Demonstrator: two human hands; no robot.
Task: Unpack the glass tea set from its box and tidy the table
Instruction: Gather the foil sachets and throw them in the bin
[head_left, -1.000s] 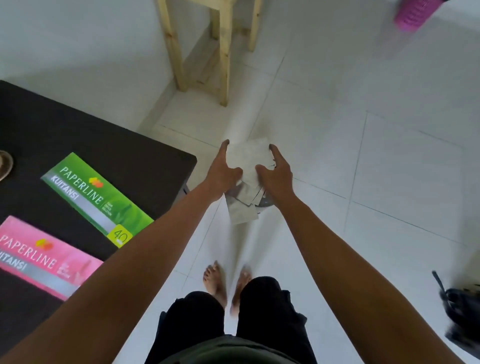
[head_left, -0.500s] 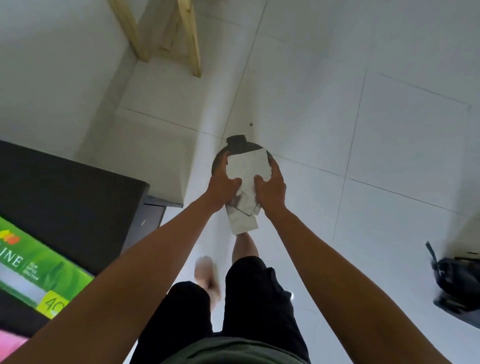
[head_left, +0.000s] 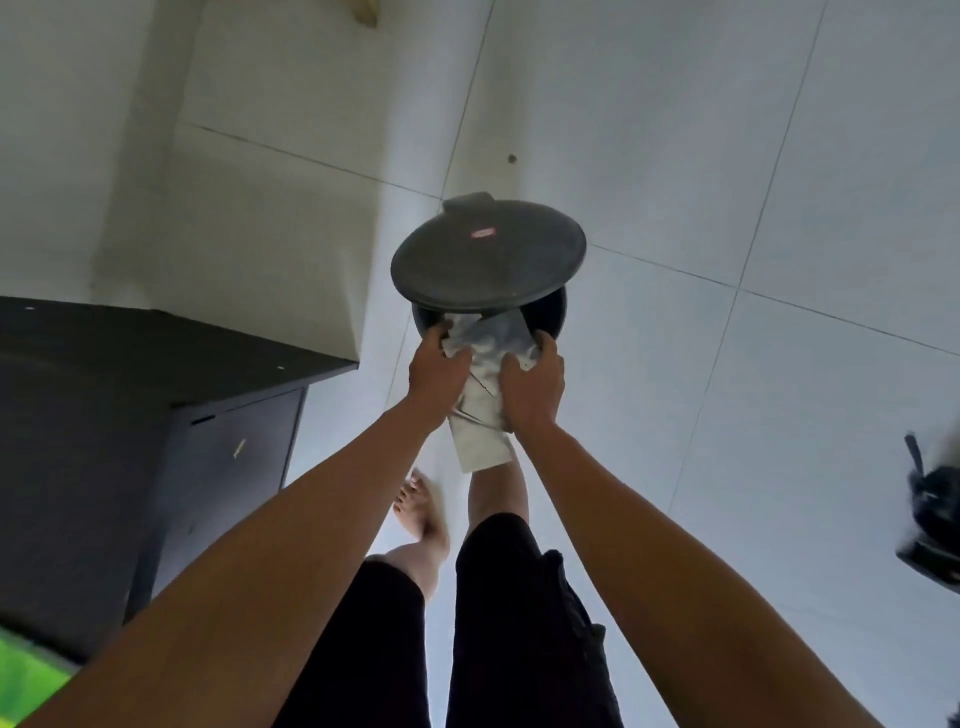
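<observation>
Fingers of the left hand (head_left: 436, 366) and right hand (head_left: 532, 384) are clamped together on a bundle of white packing paper (head_left: 485, 364), its top edge at the mouth of the dark bin (head_left: 550, 317). At 12 o'clock the raised lid (head_left: 488, 254) overhangs the opening. The loose sheet dangling at 6 o'clock may catch the rim and spill onto the floor (head_left: 727, 415).

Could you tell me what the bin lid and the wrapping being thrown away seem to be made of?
Bin lid: probably matte dark grey plastic, a moulded dome with dull sheen. Wrapping: apparently thin white paper or foam sheet, creased and folded; which one is unclear.
</observation>
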